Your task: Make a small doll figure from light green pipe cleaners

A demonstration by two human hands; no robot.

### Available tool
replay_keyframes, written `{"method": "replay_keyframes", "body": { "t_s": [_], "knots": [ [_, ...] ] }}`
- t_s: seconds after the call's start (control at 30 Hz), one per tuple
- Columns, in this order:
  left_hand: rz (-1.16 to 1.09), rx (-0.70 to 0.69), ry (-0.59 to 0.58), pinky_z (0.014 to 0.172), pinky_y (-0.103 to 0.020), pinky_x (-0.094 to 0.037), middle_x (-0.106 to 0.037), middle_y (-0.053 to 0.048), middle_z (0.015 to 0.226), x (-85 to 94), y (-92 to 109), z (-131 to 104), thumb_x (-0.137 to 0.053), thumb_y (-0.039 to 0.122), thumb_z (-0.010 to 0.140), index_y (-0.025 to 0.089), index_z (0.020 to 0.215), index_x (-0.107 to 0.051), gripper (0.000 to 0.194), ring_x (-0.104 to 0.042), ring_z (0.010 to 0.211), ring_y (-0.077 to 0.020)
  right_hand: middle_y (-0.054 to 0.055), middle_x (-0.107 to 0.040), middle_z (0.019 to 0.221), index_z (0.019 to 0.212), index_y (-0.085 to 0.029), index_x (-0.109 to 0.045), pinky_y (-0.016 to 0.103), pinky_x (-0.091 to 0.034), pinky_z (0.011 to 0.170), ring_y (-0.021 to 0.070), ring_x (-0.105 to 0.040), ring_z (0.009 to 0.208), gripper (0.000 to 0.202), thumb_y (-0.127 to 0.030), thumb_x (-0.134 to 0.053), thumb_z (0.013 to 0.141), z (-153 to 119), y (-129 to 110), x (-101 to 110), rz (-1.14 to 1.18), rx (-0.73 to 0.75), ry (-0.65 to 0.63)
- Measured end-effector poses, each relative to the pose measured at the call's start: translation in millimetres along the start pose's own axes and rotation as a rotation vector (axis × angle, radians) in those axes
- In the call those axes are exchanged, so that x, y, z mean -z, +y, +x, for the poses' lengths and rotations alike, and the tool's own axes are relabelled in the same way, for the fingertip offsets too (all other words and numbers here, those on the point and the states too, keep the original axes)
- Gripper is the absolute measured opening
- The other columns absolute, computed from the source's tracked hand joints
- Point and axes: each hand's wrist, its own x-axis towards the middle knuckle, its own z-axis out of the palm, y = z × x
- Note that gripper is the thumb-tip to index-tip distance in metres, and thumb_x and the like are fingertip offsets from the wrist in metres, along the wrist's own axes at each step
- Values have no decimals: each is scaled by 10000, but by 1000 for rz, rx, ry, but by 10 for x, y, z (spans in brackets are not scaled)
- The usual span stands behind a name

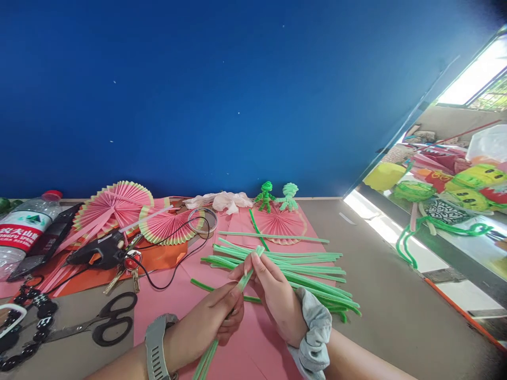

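A bundle of light green pipe cleaners runs up through my left hand, whose fingers are wrapped round it. My right hand pinches the upper end of the same bundle between thumb and fingers. Beyond and to the right of my hands, several green pipe cleaners lie spread over pink paper. One light green stem lies apart, farther back. Two small green twisted figures stand against the blue wall.
Black scissors, a beaded string, keys, a black glue gun and a bottle lie at left. Pink folded fans and a tape roll are farther back. Craft items fill the far right.
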Motion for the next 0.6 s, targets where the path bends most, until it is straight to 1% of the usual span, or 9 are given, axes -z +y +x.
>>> {"method": "replay_keyframes", "body": {
  "t_s": [0.07, 0.13, 0.27, 0.37, 0.47, 0.53, 0.6],
  "knots": [
    [-12, 0, -5, 416, -206, -112, -286, 75, 552, 9, -10, -7, -314, 429, 887, 192, 675, -331, 318, -157, 438, -53, 22, -631, 701, 668, -200, -481, 295, -454, 695, 186, -597, 772, 308, -461, -455, 831, 21, -58, 6, 78, -26, -13],
    [-11, -3, 6, 422, -209, -101, -287, 73, 558, 14, -24, -12, -314, 431, 888, 190, 686, -339, 316, -153, 446, -53, 14, -621, 694, 675, -201, -444, 285, -450, 660, 180, -593, 750, 304, -466, -471, 821, 45, -118, 20, 125, -42, 1],
    [-5, -1, 19, 419, -206, -96, -284, 75, 553, 17, -53, -6, -334, 456, 875, 189, 685, -349, 328, -158, 447, -52, -14, -580, 693, 692, -209, -415, 267, -443, 611, 144, -561, 652, 268, -433, -490, 818, 128, -236, 113, 175, -5, 56],
    [4, -2, 5, 413, -202, -102, -286, 76, 549, 16, -77, 0, -342, 466, 868, 187, 684, -354, 334, -161, 442, -51, -50, -456, 593, 664, -208, -409, 226, -425, 519, 93, -472, 513, 256, -390, -514, 812, 212, -375, 225, 248, 61, 94],
    [25, -27, 0, 413, -202, -129, -290, 74, 547, 17, -100, -1, -342, 479, 862, 186, 675, -360, 348, -186, 445, -55, -89, -286, 525, 650, -196, -412, 151, -363, 434, 37, -316, 405, 229, -303, -539, 808, 264, -583, 337, 346, 103, 101],
    [45, -38, 15, 420, -198, -151, -301, 71, 550, 26, -110, 2, -367, 483, 851, 186, 673, -365, 346, -213, 455, -59, -95, -252, 520, 644, -187, -414, 129, -291, 369, 23, -265, 380, 218, -262, -523, 817, 265, -739, 404, 366, 158, 120],
    [55, -47, 47, 426, -194, -165, -310, 71, 549, 43, -114, 14, -407, 487, 833, 184, 670, -373, 345, -222, 458, -58, -99, -251, 507, 639, -185, -425, 134, -259, 346, 20, -260, 373, 213, -247, -510, 824, 241, -895, 461, 359, 214, 151]
  ]
}}
